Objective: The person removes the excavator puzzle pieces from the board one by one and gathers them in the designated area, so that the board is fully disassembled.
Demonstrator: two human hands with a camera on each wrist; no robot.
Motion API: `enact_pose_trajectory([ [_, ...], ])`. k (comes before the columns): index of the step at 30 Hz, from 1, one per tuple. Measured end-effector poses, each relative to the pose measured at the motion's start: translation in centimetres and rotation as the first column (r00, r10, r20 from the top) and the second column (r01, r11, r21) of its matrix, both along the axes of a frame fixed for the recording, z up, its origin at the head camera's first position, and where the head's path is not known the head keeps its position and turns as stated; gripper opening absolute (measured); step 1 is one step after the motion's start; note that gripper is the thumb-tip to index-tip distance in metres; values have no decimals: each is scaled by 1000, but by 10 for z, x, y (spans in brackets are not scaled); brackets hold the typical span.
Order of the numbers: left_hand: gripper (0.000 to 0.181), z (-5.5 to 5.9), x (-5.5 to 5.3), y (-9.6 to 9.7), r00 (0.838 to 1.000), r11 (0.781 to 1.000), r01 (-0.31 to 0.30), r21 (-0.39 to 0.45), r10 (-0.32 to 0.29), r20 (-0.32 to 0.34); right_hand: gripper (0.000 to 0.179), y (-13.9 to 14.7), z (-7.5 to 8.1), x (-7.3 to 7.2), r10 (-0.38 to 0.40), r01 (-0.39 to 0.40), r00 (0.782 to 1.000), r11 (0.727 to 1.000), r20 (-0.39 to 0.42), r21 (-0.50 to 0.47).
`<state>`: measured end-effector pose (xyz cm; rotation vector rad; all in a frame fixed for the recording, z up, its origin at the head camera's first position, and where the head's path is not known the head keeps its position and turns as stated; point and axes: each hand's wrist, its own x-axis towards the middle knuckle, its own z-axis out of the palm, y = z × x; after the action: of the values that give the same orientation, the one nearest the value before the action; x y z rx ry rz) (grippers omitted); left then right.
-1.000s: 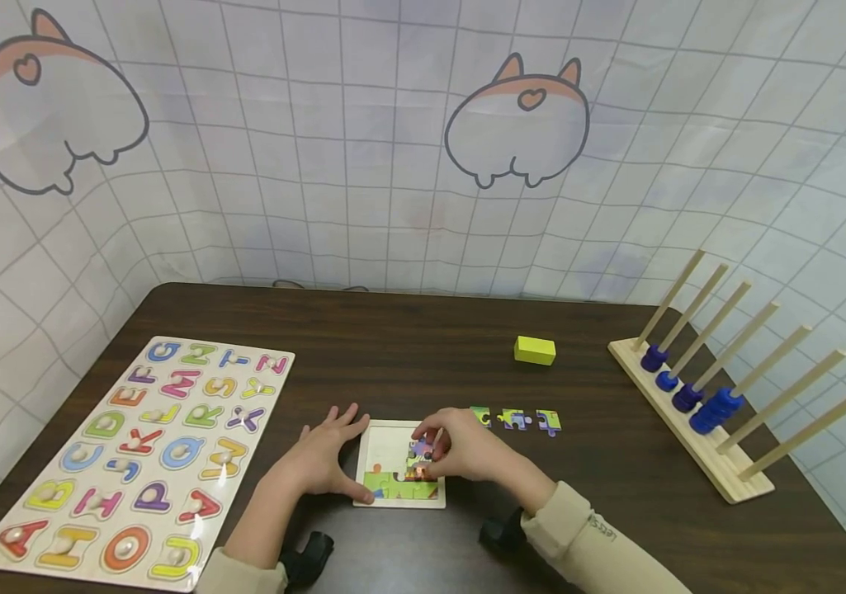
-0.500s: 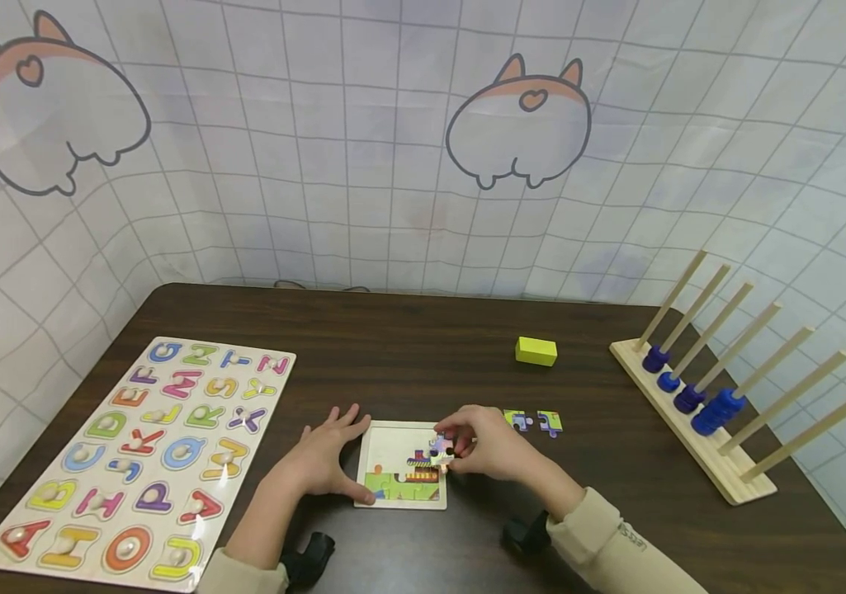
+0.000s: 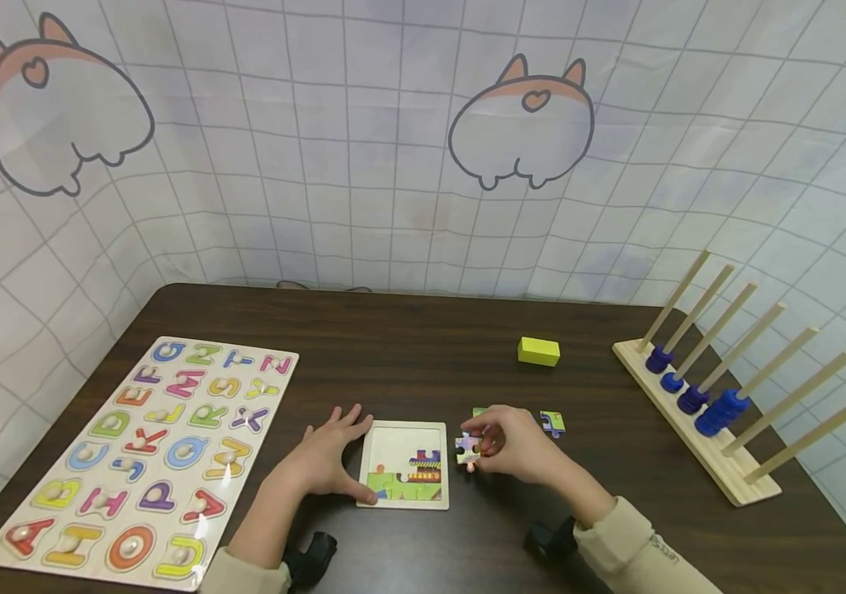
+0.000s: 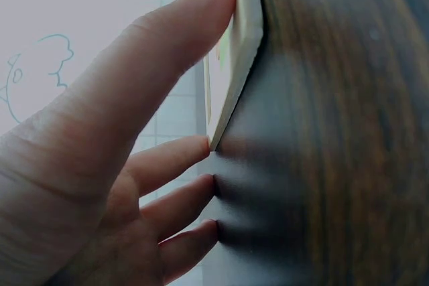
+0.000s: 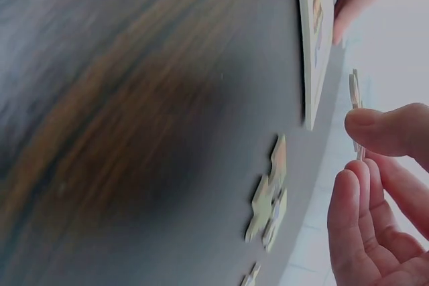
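Piece (image 3: 469,450) is pinched between thumb and fingers of right hand (image 3: 519,441), held just right of the tray (image 3: 404,424), off its rim. Right wrist view has it edge-on, raised above the table (image 3: 393,346). Mostly lilac face visible from head view.

Left hand (image 3: 329,462) is spread, fingers apart and fairly straight, at tray's left side. Thumb lies over the near-left rim, index tip touches the far-left corner, other visible fingertips are down on the table.

Tray lies flat. Green artwork along the near edge, purple and orange striped bits above it at right, pale base showing at upper left.

Loose pieces on the table to the right: one green/purple (image 3: 553,422) beyond right hand, another (image 3: 479,411) mostly hidden behind that hand. Right wrist view shows a close cluster plus one farther out; exact count unclear.

Also on table: letter board (image 3: 158,469) at left, yellow block (image 3: 538,352) toward the back, peg rack (image 3: 734,470) with blue and purple beads at far right.
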<state>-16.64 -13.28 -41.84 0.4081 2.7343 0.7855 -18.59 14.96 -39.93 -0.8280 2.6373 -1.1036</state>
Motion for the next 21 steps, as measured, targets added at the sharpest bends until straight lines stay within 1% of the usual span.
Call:
enact_pose_trajectory([
  [3,100,0,0,0,1000,1000,-1,-1,1,-1,37,7,1,1,-11,11,1000,1000,-9,-1],
  [10,101,0,0,2,1000,1000,-7,1,7,3,37,24,2,3,-50,50,999,999,15,9],
  [16,101,-1,-1,2,1000,1000,-10,3,10,6,38,37,0,2,-89,88,996,996,19,15],
  [21,101,-1,-1,1,1000,1000,-8,-2,8,6,36,46,0,1,-100,99,995,994,26,34],
])
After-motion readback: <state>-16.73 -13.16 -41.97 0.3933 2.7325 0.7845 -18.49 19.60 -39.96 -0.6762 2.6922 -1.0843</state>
